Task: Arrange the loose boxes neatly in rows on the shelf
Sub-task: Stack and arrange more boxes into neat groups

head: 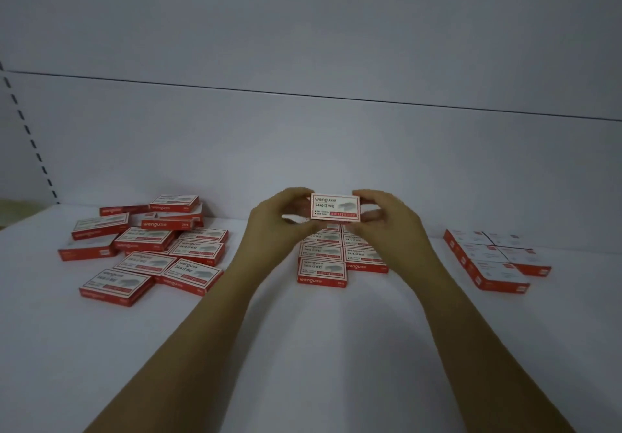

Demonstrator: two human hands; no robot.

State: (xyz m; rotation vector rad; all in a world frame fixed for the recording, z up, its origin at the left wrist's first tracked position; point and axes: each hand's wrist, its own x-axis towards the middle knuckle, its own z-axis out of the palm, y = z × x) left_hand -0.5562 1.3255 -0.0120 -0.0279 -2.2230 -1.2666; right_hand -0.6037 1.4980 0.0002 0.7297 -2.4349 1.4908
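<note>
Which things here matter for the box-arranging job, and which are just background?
Job: held box; left hand; right hand; loose pile; centre rows; right block; shelf.
Background: slotted upright; back panel.

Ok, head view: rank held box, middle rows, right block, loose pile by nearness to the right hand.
1. held box, gripped by the right hand
2. middle rows, just beneath
3. right block, off right
4. loose pile, far left
</note>
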